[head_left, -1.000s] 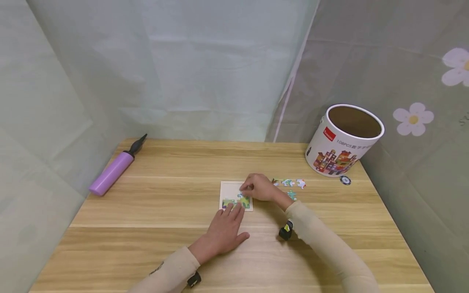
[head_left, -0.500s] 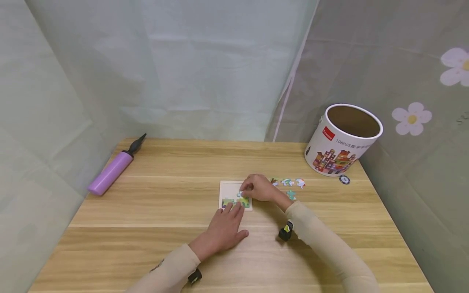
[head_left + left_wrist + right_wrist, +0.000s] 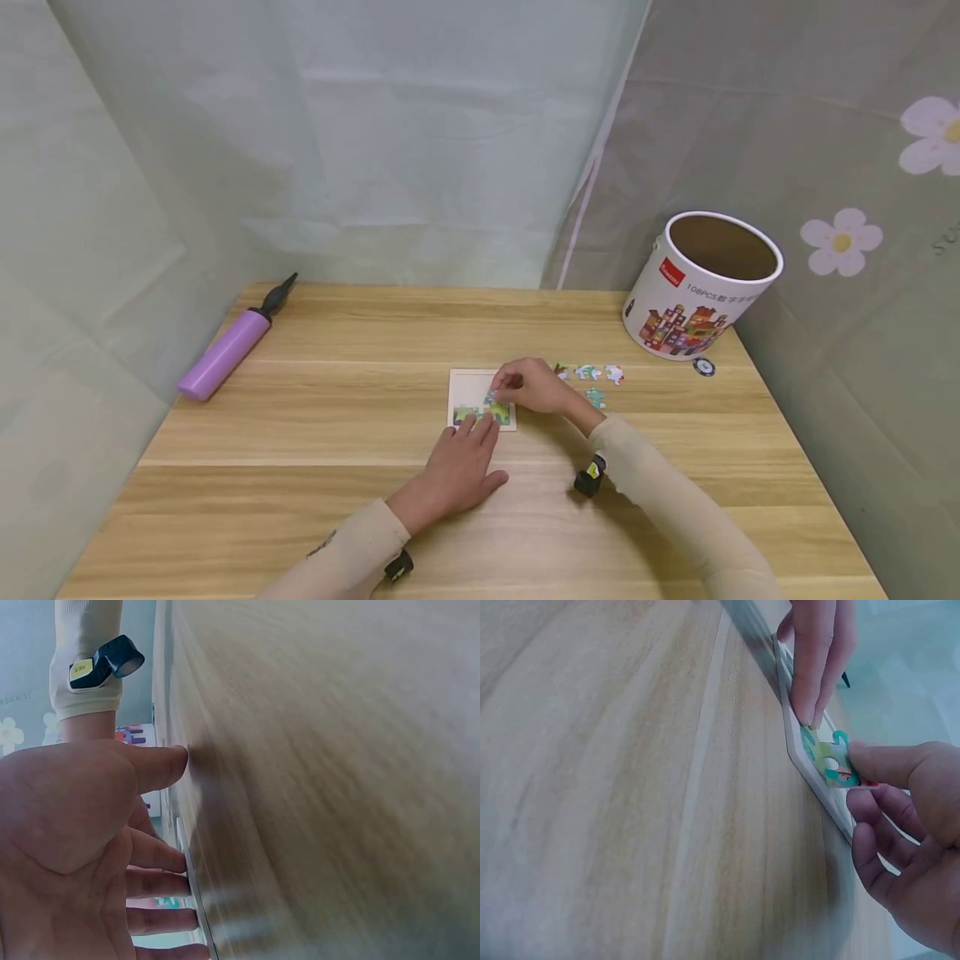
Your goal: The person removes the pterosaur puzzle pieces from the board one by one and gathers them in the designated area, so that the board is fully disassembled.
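A small square puzzle tray (image 3: pixel 465 383) lies mid-table, with green jigsaw pieces (image 3: pixel 465 413) along its near side and bare board at its far left. The straight fingers of my left hand (image 3: pixel 459 468) rest on the tray's near edge and the pieces there, thumb spread aside. Over the tray's right side, my right hand (image 3: pixel 532 387) pinches a jigsaw piece (image 3: pixel 838 759) between thumb and fingers. In the right wrist view this piece, teal-edged with a bit of red, is tilted above the tray; whether it touches the pieces below cannot be told.
Several loose jigsaw pieces (image 3: pixel 588 373) lie right of the tray, partly behind the right hand. A white bucket (image 3: pixel 686 304) stands at the back right, a round chip (image 3: pixel 704 367) beside it. At the left lies a purple hand pump (image 3: pixel 228 354).
My right hand stays over the tray's right side, still pinching the piece, whose angle has altered slightly; the right wrist has shifted a little to the right. The left hand keeps its place.
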The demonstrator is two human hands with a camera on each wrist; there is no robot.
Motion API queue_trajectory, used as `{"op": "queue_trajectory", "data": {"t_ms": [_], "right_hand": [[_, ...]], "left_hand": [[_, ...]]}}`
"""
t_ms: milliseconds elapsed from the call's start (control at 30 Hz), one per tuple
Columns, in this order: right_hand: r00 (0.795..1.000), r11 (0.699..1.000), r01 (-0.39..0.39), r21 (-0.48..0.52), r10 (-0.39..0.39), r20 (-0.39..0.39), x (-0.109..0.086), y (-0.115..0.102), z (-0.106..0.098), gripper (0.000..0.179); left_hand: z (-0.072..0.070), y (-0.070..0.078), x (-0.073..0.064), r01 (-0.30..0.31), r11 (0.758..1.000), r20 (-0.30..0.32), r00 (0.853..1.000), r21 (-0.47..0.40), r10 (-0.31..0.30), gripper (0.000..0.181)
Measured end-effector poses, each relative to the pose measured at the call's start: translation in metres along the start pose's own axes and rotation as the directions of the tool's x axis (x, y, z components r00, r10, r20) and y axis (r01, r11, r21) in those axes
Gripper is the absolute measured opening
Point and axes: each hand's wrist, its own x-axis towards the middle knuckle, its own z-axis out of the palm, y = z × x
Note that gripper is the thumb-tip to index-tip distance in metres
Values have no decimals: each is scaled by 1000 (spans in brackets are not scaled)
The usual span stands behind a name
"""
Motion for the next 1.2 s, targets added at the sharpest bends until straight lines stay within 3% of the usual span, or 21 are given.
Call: {"op": "queue_trajectory", "data": {"t_ms": [200, 500, 800, 1200], "right_hand": [[1000, 999, 20, 30, -20, -6, -3, 0, 0, 5], [996, 998, -54, 19, 55, -66, -3, -6, 3, 5], [998, 999, -46, 14, 47, -35, -3, -8, 1, 8], [997, 999, -51, -18, 50, -50, -2, -10, 0, 9]], "left_hand": [[1, -1, 0, -9, 1000, -2, 1000, -2, 9, 74], [1, 0, -1, -12, 1000, -11, 1000, 11, 12, 74], [1, -1, -1, -8, 1000, 3, 1000, 5, 8, 75], [3, -2, 2, -17, 999, -7, 1000, 34, 18, 75]]}}
